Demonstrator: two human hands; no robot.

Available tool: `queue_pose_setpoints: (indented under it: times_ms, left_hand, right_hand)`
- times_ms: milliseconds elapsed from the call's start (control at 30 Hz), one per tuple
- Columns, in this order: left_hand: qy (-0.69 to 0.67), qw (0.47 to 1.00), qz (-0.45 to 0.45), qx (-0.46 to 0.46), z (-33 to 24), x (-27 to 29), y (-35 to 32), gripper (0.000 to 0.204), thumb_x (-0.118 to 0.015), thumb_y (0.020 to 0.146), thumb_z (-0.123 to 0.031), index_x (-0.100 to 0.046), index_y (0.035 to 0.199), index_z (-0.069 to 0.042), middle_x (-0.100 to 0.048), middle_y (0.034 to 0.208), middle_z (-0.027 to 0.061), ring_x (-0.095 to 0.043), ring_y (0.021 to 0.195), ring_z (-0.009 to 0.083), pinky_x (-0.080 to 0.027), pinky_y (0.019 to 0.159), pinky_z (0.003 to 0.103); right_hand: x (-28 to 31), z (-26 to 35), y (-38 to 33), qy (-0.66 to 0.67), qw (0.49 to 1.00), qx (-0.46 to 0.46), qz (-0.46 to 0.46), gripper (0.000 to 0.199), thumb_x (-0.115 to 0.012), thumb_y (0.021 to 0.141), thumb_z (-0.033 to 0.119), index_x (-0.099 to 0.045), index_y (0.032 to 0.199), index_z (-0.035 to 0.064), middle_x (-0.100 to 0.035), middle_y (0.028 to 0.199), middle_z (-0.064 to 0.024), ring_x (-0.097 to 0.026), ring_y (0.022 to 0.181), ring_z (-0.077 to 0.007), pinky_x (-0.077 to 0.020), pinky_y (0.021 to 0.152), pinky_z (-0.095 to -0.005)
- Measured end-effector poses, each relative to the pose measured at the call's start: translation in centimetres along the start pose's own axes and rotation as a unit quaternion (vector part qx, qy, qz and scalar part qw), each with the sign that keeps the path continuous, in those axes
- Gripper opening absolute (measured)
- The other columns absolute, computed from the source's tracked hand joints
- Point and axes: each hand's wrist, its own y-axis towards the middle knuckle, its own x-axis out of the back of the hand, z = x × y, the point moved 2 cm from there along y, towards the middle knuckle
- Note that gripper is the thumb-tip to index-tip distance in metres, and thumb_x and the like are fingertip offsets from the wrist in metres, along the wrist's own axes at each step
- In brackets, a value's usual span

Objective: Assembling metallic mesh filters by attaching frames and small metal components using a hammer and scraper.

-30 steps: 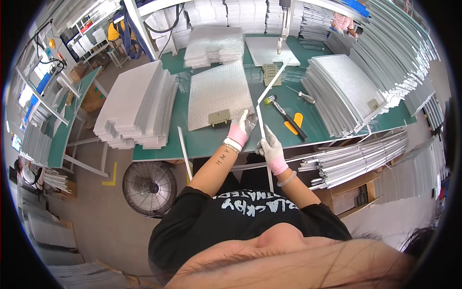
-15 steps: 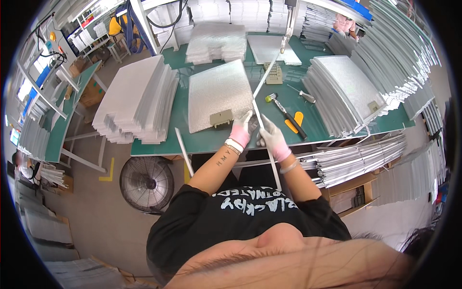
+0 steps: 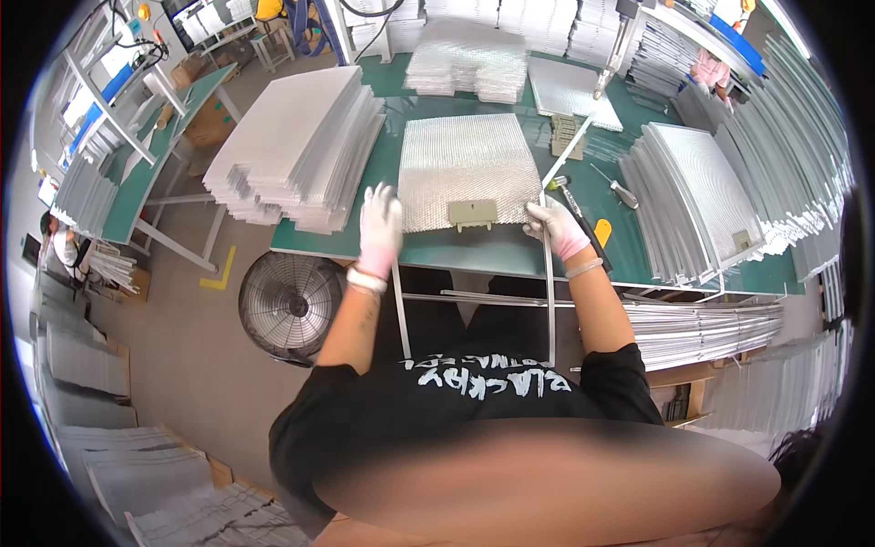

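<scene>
A silvery mesh panel (image 3: 469, 164) lies on the green table in front of me, with an olive-grey notched plastic piece (image 3: 472, 213) at its near edge. My right hand (image 3: 559, 228), in a white and pink glove, is closed round a thin white metal strip (image 3: 550, 310) at the panel's near right corner. One length of this strip runs down toward my body; another slants away to the far right. My left hand (image 3: 380, 228), gloved alike, is raised left of the panel, its fingers stretched out. A second strip length (image 3: 401, 314) runs below its wrist.
Stacks of white panels (image 3: 283, 137) and mesh panels (image 3: 697, 196) flank the work area. A screwdriver (image 3: 623, 193), a hammer (image 3: 578, 214) and an orange-yellow tool handle (image 3: 602, 232) lie to the right. A floor fan (image 3: 293, 301) stands below left; an overhead tool (image 3: 620, 46) hangs behind.
My hands have moved apart: the left has gone left, off the near right corner, and the right stays on the strip. The mesh panel now lies straighter before me. The view has shifted.
</scene>
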Motion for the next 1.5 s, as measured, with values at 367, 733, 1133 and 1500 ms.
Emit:
queue_pose_setpoints:
  times_ms: [367, 733, 1133, 1500]
  left_hand:
    - [-0.592, 0.691, 0.235, 0.343, -2.9, 6.7, 3.9, 0.061, -0.056, 0.089, 0.005, -0.032, 0.145, 0.001, -0.060, 0.113, 0.0051, -0.060, 0.100, 0.0103, -0.056, 0.084, 0.028]
    - [-0.660, 0.672, 0.033, 0.335, -7.7, 14.3, 2.0, 0.047, -0.048, 0.097, -0.005, -0.037, 0.142, 0.002, -0.054, 0.130, 0.0094, -0.055, 0.108, 0.0137, -0.044, 0.094, 0.027]
    - [-0.596, 0.783, -0.012, 0.176, -6.9, 9.7, 19.0, 0.005, -0.067, 0.088, -0.004, -0.063, 0.087, -0.002, -0.054, 0.072, -0.0088, -0.040, 0.061, -0.0007, -0.033, 0.053, 0.017]
    - [-0.566, 0.807, -0.028, 0.167, -6.0, 6.1, 14.6, 0.019, -0.065, 0.089, -0.003, -0.061, 0.107, 0.002, -0.065, 0.087, 0.0000, -0.055, 0.073, 0.0045, -0.046, 0.063, 0.023]
  right_hand:
    - [-2.2, 3.2, -5.3, -0.030, 0.990, 0.137, -0.024, 0.012, -0.056, 0.095, 0.012, -0.052, 0.105, 0.0052, -0.047, 0.075, 0.0044, -0.042, 0.058, -0.0052, -0.0491, 0.067, -0.0273]
    - [-6.7, 6.0, -10.2, -0.091, 0.968, 0.235, 0.008, 0.016, -0.052, 0.091, 0.001, -0.057, 0.107, 0.0020, -0.052, 0.076, 0.0044, -0.043, 0.063, -0.0041, -0.0358, 0.058, -0.0207]
    - [-8.8, 16.0, -6.5, -0.174, 0.828, 0.497, -0.191, 0.011, -0.064, 0.088, 0.005, -0.054, 0.086, 0.0026, -0.037, 0.064, 0.0087, -0.033, 0.058, -0.0026, -0.0287, 0.050, -0.0225]
    - [-4.7, 11.8, -3.3, -0.237, 0.829, 0.462, -0.208, 0.017, -0.066, 0.085, 0.008, -0.054, 0.094, 0.0004, -0.056, 0.082, -0.0018, -0.050, 0.074, -0.0081, -0.0425, 0.067, -0.0256]
